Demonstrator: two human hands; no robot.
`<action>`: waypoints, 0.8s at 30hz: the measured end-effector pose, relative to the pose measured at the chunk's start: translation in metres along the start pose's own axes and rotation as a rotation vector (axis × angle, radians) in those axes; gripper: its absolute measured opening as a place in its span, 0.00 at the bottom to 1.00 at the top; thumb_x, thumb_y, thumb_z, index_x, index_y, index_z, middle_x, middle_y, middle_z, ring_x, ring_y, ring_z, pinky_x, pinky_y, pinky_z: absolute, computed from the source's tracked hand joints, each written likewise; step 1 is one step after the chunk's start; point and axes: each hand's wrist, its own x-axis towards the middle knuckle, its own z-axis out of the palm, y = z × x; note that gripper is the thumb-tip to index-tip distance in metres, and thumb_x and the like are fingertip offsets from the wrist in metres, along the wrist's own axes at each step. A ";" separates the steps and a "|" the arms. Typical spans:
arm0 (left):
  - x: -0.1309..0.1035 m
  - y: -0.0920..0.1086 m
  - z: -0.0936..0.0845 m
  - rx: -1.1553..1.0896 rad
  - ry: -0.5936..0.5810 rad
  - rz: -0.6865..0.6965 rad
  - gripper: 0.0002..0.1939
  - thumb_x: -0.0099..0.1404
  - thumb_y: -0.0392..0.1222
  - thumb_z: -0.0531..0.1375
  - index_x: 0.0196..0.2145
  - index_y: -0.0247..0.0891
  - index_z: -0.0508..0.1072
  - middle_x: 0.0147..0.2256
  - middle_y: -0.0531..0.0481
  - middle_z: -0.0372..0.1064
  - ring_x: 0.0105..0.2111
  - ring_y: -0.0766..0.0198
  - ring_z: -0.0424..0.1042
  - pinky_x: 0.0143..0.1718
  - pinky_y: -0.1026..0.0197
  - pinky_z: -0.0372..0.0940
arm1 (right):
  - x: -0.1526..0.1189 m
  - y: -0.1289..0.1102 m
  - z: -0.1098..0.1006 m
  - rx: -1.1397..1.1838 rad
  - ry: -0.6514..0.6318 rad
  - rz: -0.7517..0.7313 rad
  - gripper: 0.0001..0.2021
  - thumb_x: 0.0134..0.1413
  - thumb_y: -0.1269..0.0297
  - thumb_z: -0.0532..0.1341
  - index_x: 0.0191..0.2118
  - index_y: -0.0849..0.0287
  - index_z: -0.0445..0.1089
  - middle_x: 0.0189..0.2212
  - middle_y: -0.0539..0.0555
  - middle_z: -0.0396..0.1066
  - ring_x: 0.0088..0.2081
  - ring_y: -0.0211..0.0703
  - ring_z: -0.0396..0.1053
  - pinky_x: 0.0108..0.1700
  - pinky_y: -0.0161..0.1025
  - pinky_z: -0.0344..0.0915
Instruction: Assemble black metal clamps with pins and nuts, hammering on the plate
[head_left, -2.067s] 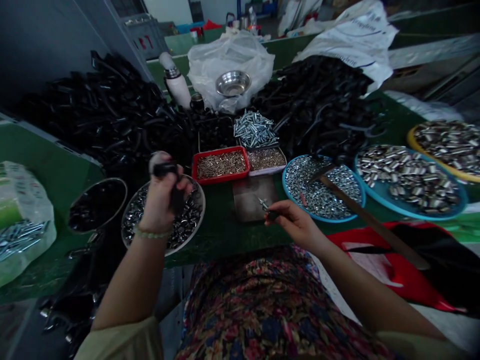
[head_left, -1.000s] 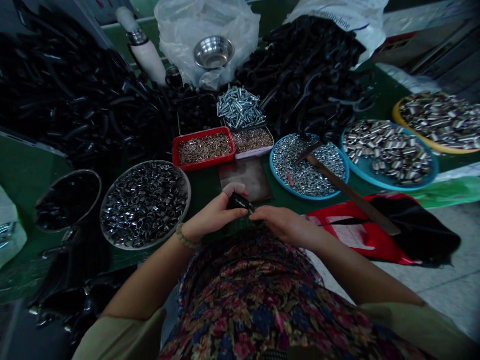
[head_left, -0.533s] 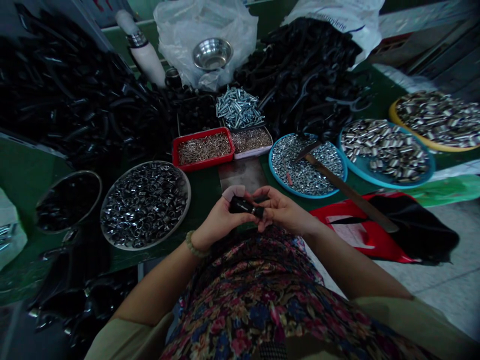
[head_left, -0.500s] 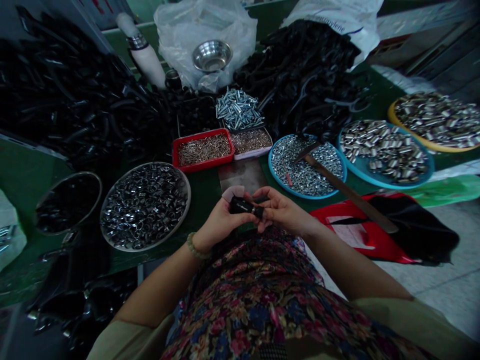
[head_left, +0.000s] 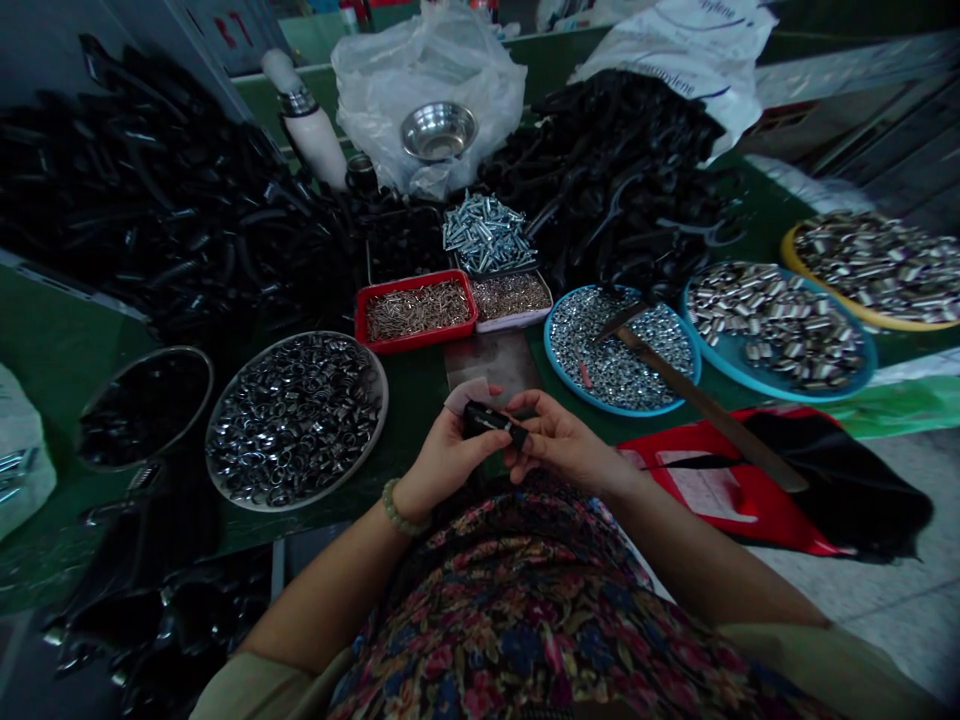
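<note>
My left hand [head_left: 450,450] is closed around a short black cylindrical part [head_left: 491,424] with pale lettering, held just above my lap. A whitish wrap [head_left: 466,396] covers one of its fingers. The fingers of my right hand [head_left: 564,440] pinch at the part's right end; whether they also hold a small piece there is hidden. Beyond the hands, a flat metal plate [head_left: 491,362] lies on the green table. A hammer [head_left: 694,392] rests across the blue tray of small metal pieces [head_left: 547,345] to the right, its handle reaching over a red and black bag [head_left: 709,490].
On the left stand a round tray of shiny rings [head_left: 210,450] and a dark bowl [head_left: 206,385]. Screws fill a red tray [head_left: 360,318]. Behind are black handle-like parts [head_left: 630,180], a steel bowl [head_left: 439,130] and a thermos [head_left: 315,140]. Metal sleeves fill trays at right.
The view has tilted up slightly, so the table things sit lower in the picture. My hands keep hold of the black part, its right end now tipped slightly lower.
</note>
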 end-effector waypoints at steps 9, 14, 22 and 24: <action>0.005 0.003 -0.013 0.288 -0.002 0.030 0.47 0.55 0.46 0.67 0.63 0.44 0.44 0.50 0.43 0.63 0.50 0.54 0.66 0.52 0.52 0.62 | 0.012 0.002 0.004 -0.047 0.157 -0.031 0.22 0.48 0.59 0.68 0.43 0.54 0.56 0.32 0.48 0.73 0.29 0.37 0.75 0.34 0.37 0.73; 0.030 0.017 -0.040 0.794 0.026 0.113 0.40 0.63 0.48 0.58 0.66 0.36 0.42 0.55 0.37 0.62 0.54 0.51 0.64 0.55 0.51 0.58 | 0.060 -0.057 -0.012 -0.756 -0.098 -0.101 0.14 0.58 0.58 0.59 0.48 0.58 0.62 0.37 0.54 0.73 0.32 0.41 0.74 0.37 0.44 0.70; 0.089 -0.015 -0.026 1.692 -0.340 0.459 0.30 0.62 0.45 0.58 0.59 0.29 0.61 0.58 0.29 0.60 0.58 0.45 0.59 0.61 0.45 0.47 | 0.221 -0.088 -0.007 -2.233 -0.051 -0.361 0.13 0.60 0.76 0.50 0.39 0.70 0.72 0.43 0.70 0.70 0.48 0.58 0.66 0.45 0.49 0.61; 0.085 -0.018 -0.029 1.702 -0.297 0.505 0.31 0.62 0.46 0.59 0.59 0.27 0.60 0.57 0.30 0.61 0.60 0.47 0.56 0.64 0.44 0.39 | 0.231 -0.085 -0.009 -2.260 -0.067 -0.373 0.14 0.60 0.76 0.49 0.41 0.71 0.71 0.43 0.70 0.71 0.48 0.58 0.65 0.45 0.49 0.60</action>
